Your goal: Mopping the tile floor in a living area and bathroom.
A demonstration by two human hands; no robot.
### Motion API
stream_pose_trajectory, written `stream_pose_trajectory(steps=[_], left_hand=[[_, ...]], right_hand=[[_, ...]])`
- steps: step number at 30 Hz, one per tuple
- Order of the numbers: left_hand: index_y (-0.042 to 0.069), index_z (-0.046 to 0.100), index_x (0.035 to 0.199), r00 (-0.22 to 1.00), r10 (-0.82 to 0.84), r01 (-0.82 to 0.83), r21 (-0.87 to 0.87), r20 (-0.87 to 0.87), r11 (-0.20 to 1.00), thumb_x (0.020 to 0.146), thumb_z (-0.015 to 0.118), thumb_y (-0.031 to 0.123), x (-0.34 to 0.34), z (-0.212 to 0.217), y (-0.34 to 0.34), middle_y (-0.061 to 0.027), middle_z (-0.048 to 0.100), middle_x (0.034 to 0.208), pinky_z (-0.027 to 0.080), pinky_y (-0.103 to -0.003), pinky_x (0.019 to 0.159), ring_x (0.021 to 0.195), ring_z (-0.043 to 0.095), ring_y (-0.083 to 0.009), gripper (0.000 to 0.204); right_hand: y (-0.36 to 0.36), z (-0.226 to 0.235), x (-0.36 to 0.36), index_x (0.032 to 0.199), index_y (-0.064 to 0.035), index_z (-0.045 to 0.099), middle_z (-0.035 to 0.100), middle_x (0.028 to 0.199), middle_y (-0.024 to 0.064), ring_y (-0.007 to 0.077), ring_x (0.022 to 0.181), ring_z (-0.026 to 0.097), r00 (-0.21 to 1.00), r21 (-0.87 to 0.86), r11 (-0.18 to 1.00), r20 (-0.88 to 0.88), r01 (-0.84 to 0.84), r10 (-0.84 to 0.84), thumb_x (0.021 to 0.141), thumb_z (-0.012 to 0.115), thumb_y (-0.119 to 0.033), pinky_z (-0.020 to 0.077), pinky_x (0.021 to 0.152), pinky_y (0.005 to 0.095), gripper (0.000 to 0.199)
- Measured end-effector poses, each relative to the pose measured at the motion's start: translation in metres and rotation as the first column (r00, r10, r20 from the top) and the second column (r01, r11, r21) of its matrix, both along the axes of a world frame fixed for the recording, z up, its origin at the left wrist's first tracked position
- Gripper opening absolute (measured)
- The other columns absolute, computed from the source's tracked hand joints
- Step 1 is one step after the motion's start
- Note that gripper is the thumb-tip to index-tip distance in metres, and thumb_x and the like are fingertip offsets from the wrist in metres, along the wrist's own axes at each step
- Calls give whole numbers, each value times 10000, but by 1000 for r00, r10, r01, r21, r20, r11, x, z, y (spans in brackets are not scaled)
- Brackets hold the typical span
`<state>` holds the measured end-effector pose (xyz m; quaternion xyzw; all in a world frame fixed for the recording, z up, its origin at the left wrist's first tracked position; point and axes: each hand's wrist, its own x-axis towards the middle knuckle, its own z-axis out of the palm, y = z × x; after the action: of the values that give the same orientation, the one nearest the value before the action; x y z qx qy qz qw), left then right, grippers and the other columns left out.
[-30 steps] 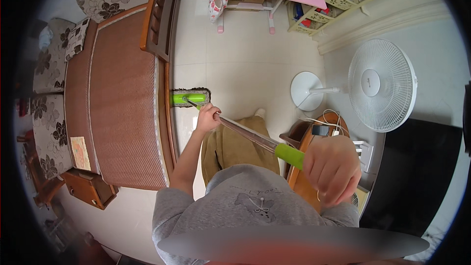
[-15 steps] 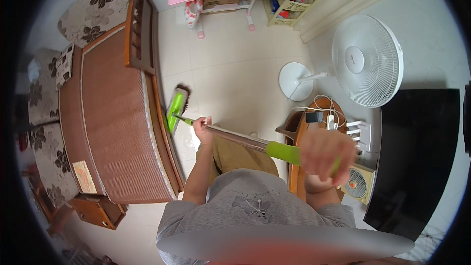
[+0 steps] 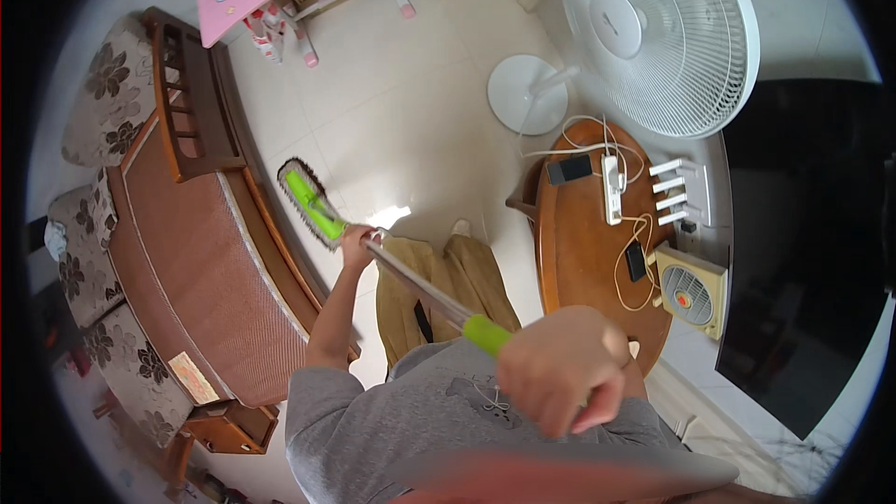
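Note:
A flat mop with a silver pole runs diagonally across my front. Its lime-green head, edged by a fluffy grey-brown pad, lies on the pale tiled floor beside the wooden bed-like seat. Low on the pole, just above the head, my left hand is wrapped around it. My right hand is closed over the green grip at the upper end, close to my chest; the very end of the grip is mostly hidden by the fingers.
On the left stands a wooden seat with a brown mat. A white fan and an oval wooden table with a power strip are on the right. A pink desk stands at the far end, and a dark television is at far right.
My view has turned and shifted right. The mop head has swung to a different angle on the floor, and my right hand has come lower and nearer my chest. Both hands keep their grip.

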<state>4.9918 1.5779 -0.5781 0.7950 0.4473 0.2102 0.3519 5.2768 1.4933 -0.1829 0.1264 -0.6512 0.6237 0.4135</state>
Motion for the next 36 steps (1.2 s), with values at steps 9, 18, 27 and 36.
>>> stream_pose_trajectory(steps=[9, 18, 27, 36], left_hand=[[80, 565, 760, 898, -264, 277, 13, 351, 961, 577, 697, 82, 245, 11, -58, -58, 533, 641, 409, -339, 600, 628, 522, -248, 225], [109, 476, 652, 633, -699, 738, 15, 332, 675, 547, 693, 248, 351, 41, -174, -82, 511, 609, 392, -401, 546, 621, 525, -312, 278], [95, 506, 658, 453, -872, 887, -196, 187, 419, 579, 668, 282, 287, 68, -226, -85, 547, 594, 416, -401, 536, 609, 559, -301, 259], [75, 527, 699, 602, -779, 797, -189, 176, 574, 555, 716, 300, 93, 55, -248, -87, 546, 601, 420, -398, 540, 624, 563, -302, 327]], right_hand=[[-149, 34, 117, 664, 14, 531, 501, 500, 62, 158, 388, 464, 745, -59, 747, -64, 662, -664, 795, 445, -200, 316, 361, 292, 265], [-301, 74, 109, 576, -103, 404, 450, 355, -27, 69, 285, 405, -298, -317, -286, 13, 904, -955, 873, 381, -201, 364, 338, 203, 313], [-359, 95, 44, 691, -108, 383, 430, 417, -19, 79, 336, 355, -442, -298, -450, 100, 842, -892, 888, 385, -235, 354, 448, 212, 235], [-361, 91, -79, 722, -98, 371, 445, 470, 3, 91, 389, 384, -232, -339, -247, 85, 908, -969, 889, 358, -231, 380, 490, 248, 214]])
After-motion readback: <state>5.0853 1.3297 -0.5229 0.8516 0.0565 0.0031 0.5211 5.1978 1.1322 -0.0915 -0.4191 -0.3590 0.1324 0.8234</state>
